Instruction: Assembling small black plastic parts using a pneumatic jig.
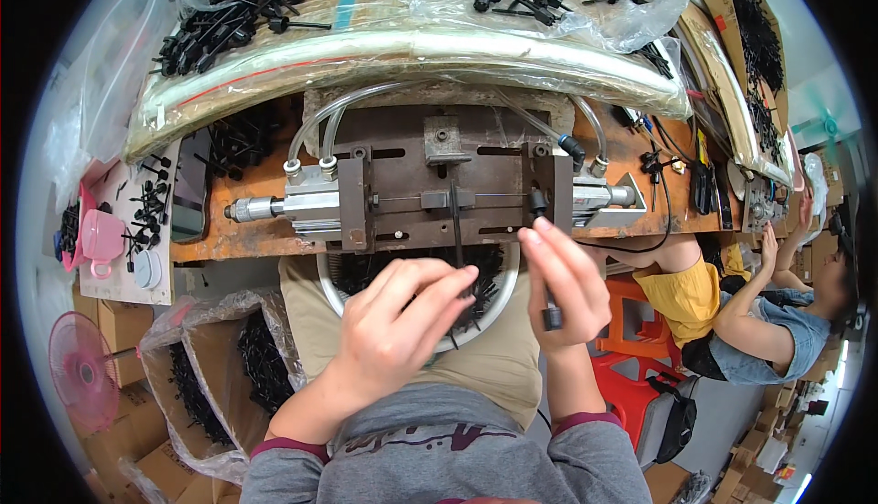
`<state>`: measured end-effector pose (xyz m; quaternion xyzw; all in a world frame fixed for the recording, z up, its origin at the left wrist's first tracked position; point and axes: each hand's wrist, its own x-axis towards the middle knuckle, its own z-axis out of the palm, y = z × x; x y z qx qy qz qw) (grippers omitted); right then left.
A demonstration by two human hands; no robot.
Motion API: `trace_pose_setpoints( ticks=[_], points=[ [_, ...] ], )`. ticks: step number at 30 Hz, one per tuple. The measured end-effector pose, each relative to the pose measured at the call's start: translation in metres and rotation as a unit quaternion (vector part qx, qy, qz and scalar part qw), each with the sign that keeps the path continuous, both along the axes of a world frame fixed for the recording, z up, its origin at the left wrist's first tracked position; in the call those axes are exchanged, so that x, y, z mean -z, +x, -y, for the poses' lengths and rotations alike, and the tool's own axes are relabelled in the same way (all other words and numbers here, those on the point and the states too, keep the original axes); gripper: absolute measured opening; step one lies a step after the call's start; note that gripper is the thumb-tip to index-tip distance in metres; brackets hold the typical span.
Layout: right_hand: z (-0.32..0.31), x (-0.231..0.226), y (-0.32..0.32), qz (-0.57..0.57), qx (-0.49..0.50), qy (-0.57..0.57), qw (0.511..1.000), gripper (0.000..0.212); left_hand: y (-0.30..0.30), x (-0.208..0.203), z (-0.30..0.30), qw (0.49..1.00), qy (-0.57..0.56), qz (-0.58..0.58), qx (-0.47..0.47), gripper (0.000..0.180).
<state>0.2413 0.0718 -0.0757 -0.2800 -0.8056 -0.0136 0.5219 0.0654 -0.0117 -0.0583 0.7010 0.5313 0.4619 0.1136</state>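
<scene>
A metal clamping fixture [494, 152] lies on the bench in front of me, with a slim black rod-like part [456, 220] at its middle block, its near end pointing toward me. My left hand [398, 316] is beside that end, fingers bent and thumb apart; the fingertips overlap the rod in view. In my right hand [572, 298] is a black plastic part with a knob-like head [538, 202] at the fingertips. A black cylindrical end [551, 317] shows lower by the palm; whether both belong to one piece is hidden. Under my hands a white-rimmed bowl [506, 298] holds black parts.
Air cylinders [315, 207] with clear hoses flank the fixture. Heaps of black parts [247, 10] lie on plastic-covered material behind. At left are a pink cup [101, 237], a phone-like dark slab [191, 184] and bagged boxes [219, 367]. A co-worker [768, 312] sits at right.
</scene>
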Motion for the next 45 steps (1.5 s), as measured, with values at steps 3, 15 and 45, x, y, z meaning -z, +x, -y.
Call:
trace_pose_setpoints(
  ticks=[3, 15, 45],
  points=[
    [0.003, 0.0, 0.003, -0.053, 0.012, -0.077, 0.996, 0.022, -0.003, 0.008, -0.008, 0.996, -0.004, -0.088, -0.03, 0.031],
    [0.022, 0.002, 0.008, -0.243, -0.142, -0.312, 0.907, 0.021, -0.004, 0.017, -0.025, 0.984, -0.019, -0.168, -0.062, 0.024],
    [0.021, -0.004, 0.012, -0.119, -0.083, -0.199, 0.969, 0.023, -0.004, 0.017, -0.018, 0.98, -0.012, -0.195, -0.05, 0.024]
  ],
)
